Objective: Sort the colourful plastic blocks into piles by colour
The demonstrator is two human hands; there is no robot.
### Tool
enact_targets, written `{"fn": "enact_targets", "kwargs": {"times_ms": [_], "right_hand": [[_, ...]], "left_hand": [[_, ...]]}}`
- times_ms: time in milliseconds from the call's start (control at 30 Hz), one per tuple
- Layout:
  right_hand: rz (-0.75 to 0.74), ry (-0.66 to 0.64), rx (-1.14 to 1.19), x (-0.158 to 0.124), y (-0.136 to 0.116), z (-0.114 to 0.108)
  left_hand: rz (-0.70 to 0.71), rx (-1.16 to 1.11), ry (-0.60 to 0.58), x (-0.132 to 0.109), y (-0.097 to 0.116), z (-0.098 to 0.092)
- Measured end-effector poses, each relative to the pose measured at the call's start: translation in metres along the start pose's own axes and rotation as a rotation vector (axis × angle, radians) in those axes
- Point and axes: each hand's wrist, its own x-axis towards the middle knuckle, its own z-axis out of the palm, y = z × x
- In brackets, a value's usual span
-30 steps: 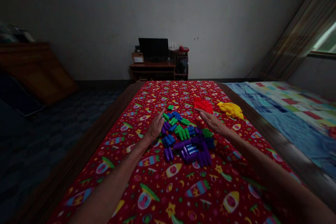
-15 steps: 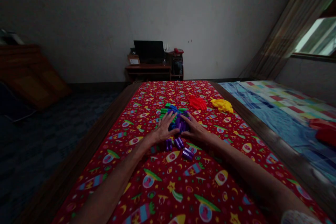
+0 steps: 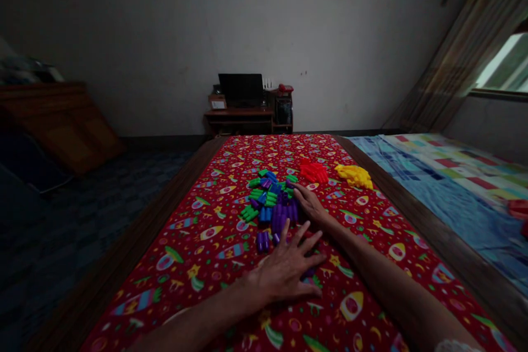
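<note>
A mixed pile of green blocks [image 3: 249, 213], blue blocks [image 3: 265, 214] and purple blocks [image 3: 284, 213] lies mid-table. They look like small plastic building pieces with rounded ridges. My left hand [image 3: 284, 269] is open, fingers spread, low over the cloth in front of the pile; it partly covers some purple pieces. One purple piece [image 3: 263, 242] shows just left of its fingertips. At the pile's right side is my right hand [image 3: 311, 204], fingers stretched out, the fingertips against or close beside a purple block at the edge.
A red heap of pieces [image 3: 313, 171] and a yellow heap [image 3: 353, 176] lie beyond my right hand. A red patterned cloth [image 3: 231, 297] covers the table. Past its far end stands a desk with a monitor [image 3: 240, 89]. A bed [image 3: 412, 176] is on the right.
My left hand has moved from the pile's left side back toward me and right, over the loose purple pieces. My right hand stays by the pile. The camera view has shifted slightly.
</note>
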Motion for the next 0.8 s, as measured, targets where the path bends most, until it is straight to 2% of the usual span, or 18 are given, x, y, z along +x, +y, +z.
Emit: {"fn": "enact_targets", "kwargs": {"times_ms": [100,233,300,367,433,500,533,633,733,800], "right_hand": [[0.074,0.078,0.082,-0.002,0.000,0.001],[0.123,0.239,0.004,-0.003,-0.003,-0.003],[0.054,0.269,-0.083,-0.006,-0.009,-0.005],[-0.100,0.184,-0.178,-0.010,-0.017,-0.005],[-0.265,0.023,-0.289,-0.015,-0.026,-0.003],[-0.365,-0.101,-0.394,-0.020,-0.030,0.003],[-0.384,-0.123,-0.431,-0.022,-0.030,0.006],[-0.394,-0.104,-0.437,-0.025,-0.026,0.014],[-0.363,-0.064,-0.290,-0.023,-0.022,0.012],[-0.247,0.001,-0.150,-0.020,-0.021,0.007]], "left_hand": [[-0.117,0.093,0.068,0.006,-0.017,0.004],[-0.267,0.073,0.192,0.010,-0.070,-0.008],[-0.335,-0.023,0.328,0.011,-0.099,-0.018],[-0.441,-0.078,0.489,0.013,-0.127,-0.028],[-0.521,-0.099,0.557,0.017,-0.156,-0.034],[-0.634,-0.135,0.518,0.022,-0.184,-0.035],[-0.704,-0.166,0.473,0.024,-0.196,-0.034],[-0.757,-0.256,0.317,0.035,-0.224,-0.025],[-0.698,-0.312,0.212,0.053,-0.231,-0.016],[-0.659,-0.332,0.172,0.063,-0.227,-0.012]]}}
